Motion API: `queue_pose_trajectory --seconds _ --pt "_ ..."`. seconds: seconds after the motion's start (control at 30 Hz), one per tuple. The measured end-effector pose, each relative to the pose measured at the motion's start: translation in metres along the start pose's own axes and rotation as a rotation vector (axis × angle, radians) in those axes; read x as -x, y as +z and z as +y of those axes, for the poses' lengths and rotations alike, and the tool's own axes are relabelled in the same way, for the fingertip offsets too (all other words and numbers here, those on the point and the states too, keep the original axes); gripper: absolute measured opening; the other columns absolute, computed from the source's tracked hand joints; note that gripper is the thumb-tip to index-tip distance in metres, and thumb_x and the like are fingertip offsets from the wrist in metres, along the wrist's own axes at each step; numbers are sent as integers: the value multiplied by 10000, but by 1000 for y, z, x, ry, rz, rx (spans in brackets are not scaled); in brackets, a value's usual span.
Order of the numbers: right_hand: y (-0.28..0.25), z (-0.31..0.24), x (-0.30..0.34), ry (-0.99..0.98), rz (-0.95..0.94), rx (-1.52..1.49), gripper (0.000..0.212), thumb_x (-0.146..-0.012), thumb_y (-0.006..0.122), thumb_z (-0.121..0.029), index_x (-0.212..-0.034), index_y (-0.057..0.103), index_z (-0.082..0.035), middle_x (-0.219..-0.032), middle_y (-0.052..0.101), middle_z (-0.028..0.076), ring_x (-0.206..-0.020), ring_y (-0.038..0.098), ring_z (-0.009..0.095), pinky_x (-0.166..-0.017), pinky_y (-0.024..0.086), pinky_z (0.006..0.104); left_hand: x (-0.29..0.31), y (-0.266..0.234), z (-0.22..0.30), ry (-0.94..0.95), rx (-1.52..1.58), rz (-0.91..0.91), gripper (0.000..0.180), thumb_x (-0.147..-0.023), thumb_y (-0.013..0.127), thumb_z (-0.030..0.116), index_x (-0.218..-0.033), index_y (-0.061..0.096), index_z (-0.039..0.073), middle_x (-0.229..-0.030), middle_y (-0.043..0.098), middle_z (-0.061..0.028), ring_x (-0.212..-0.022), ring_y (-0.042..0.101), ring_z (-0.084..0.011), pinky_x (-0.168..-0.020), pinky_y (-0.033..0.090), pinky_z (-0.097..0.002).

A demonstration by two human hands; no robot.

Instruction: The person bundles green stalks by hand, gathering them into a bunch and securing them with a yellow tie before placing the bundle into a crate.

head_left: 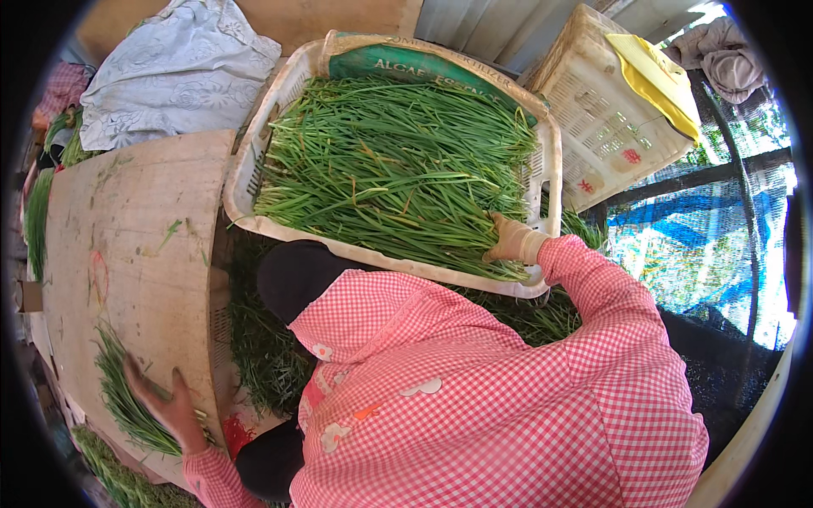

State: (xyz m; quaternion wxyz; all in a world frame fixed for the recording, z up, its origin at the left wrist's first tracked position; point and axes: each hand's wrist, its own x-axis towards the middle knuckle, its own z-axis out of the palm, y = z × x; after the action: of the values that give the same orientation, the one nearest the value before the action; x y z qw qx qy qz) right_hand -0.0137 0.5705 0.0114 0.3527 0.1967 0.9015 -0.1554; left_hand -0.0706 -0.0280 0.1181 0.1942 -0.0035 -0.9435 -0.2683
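A white plastic crate (246, 190) holds a thick layer of long green chives (381, 169), their pale ends mostly toward the left. My right hand (512, 240), in a pale glove or wrap, is at the crate's near right corner. Its fingers curl round the leaf ends of some chives, with the fingertips partly hidden. Down at the left, my left hand (169, 408) lies over a smaller bunch of chives (127, 398) on a wooden board (135, 229). Its thumb and forefinger are spread wide, and the other fingers are hard to make out.
A green printed sack (423, 63) lines the crate's far side. Another white crate (610, 127) with a yellow cloth (656, 80) stands at the right. Patterned white fabric (178, 72) lies beyond the board. Loose greens (267, 339) lie below the crate, beside my head and body.
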Motion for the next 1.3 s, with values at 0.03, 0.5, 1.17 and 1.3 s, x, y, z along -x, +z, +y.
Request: queue_pose_trajectory --seconds 0.03,0.5,1.17,1.3 --pt "-9 -1 -1 12 -36 2 1006 -568 794 -358 -1324 265 42 -937 626 207 -855 618 278 -765 491 357 -3 15 15 11 100 -64 628 -834 570 117 -1382 266 69 -1412 305 -131 -1294 297 -279 -1059 230 -405" --pt "-104 -97 71 -206 -303 -328 559 -689 679 -454 -1053 605 -37 -888 654 90 -743 599 206 -680 476 330 44 209 242 -1058 1553 -1651 813 -827 502 572 -1391 169 89 -1336 337 -246 -1229 367 -358 -1030 271 -522" --pt "-23 -87 87 -246 -23 -490 614 -882 469 -470 -1173 447 70 -796 600 166 -670 592 232 -580 469 344 68 242 233 -1320 1638 -1348 339 -853 565 223 -1100 511 -3 -991 615 -151 -871 615 -272 -779 522 -437" --pt "-8 -119 94 -428 180 -293 393 -855 481 -207 -1119 433 82 -673 555 280 -642 570 423 -568 453 470 61 227 235 -1337 1680 -1336 279 -845 584 219 -1051 532 38 -935 615 -93 -804 610 -212 -712 525 -357"
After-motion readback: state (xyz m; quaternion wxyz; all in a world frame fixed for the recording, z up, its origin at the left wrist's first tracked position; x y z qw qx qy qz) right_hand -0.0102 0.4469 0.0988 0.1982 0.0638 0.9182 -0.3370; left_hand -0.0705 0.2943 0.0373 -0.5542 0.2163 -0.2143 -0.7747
